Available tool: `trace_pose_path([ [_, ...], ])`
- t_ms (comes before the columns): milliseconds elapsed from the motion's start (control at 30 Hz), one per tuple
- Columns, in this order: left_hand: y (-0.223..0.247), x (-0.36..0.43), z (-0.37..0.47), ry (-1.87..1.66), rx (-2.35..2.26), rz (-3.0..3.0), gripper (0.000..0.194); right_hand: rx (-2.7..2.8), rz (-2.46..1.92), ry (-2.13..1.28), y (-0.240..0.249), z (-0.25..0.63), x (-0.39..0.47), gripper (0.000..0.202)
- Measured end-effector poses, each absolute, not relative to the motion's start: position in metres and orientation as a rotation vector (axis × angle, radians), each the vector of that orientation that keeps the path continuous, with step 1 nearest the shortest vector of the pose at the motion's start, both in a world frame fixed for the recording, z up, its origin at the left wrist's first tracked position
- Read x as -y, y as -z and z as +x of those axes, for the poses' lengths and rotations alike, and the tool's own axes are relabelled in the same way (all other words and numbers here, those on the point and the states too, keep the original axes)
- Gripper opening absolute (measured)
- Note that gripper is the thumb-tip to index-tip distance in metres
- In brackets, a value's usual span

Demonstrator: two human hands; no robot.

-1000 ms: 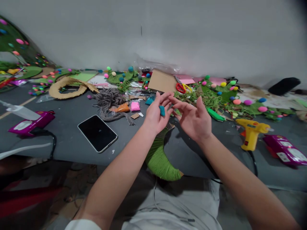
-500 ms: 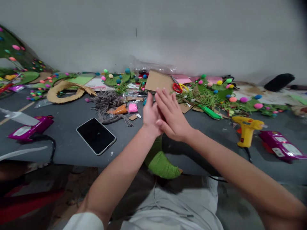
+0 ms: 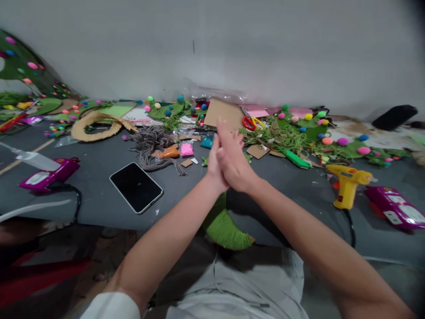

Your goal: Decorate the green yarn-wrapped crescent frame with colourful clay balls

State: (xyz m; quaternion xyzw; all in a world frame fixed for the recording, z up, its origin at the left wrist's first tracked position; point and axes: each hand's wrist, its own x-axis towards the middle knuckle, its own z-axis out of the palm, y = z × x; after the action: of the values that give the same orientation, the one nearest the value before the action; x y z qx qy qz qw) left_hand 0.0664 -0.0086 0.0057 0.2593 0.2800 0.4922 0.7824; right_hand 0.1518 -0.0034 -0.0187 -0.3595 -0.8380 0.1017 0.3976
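Over the middle of the table my left hand [image 3: 214,167] and my right hand [image 3: 235,165] are pressed palm to palm. Their fingers are stretched out and point away from me. Whether anything small lies between the palms is hidden. Below them, at the table's near edge, rests a curved piece wrapped in green yarn [image 3: 227,229], partly covered by my wrists. Just beyond the hands are a blue packet [image 3: 207,141], a pink packet [image 3: 186,149] and an orange packet [image 3: 168,152].
A phone [image 3: 136,188] lies left of my arms. Grey yarn [image 3: 151,144], a braided ring [image 3: 94,127], red-and-yellow scissors [image 3: 249,122] and a green cutter [image 3: 296,158] lie farther back. A yellow glue gun [image 3: 347,184] and a purple device [image 3: 395,207] sit at right; another purple device [image 3: 49,175] at left.
My palms have slid against each other, and the right fingers now point more straight ahead. The blue packet shows more fully behind the hands. The whole view has shifted slightly.
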Motion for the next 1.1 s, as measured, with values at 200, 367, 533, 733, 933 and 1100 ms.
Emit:
trace_pose_path([
  [200, 0.001, 0.003, 0.066, -1.139, -0.393, 0.397, 0.064, 2.245, -1.15, -0.015, 0.016, 0.17, -0.019, 0.085],
  [367, -0.001, -0.007, 0.05, -1.214, -0.66, 0.488, 0.077, 2.16, -0.993, -0.429, 0.033, 0.169, -0.004, 0.073],
  [533, -0.001, -0.029, 0.031, -1.334, -1.328, 1.202, 0.055, 1.463, -0.929, -0.769, 0.035, 0.167, -0.008, 0.05],
  [733, 0.0, -0.075, 0.0, -1.084, -1.854, 1.654, 0.046, 1.128, -1.105, -0.883, 0.028, 0.202, -0.031, 0.035],
  [933, 0.018, -0.086, 0.016, -0.687, -2.1, 1.896, 0.059, 1.161, -1.181, -0.985, 0.024, 0.21, -0.029, 0.034],
  [1100, 0.011, -0.068, 0.017, -0.622, -1.979, 2.139, 0.051, 1.314, -1.244, -0.986, 0.018, 0.218, -0.029, 0.034],
])
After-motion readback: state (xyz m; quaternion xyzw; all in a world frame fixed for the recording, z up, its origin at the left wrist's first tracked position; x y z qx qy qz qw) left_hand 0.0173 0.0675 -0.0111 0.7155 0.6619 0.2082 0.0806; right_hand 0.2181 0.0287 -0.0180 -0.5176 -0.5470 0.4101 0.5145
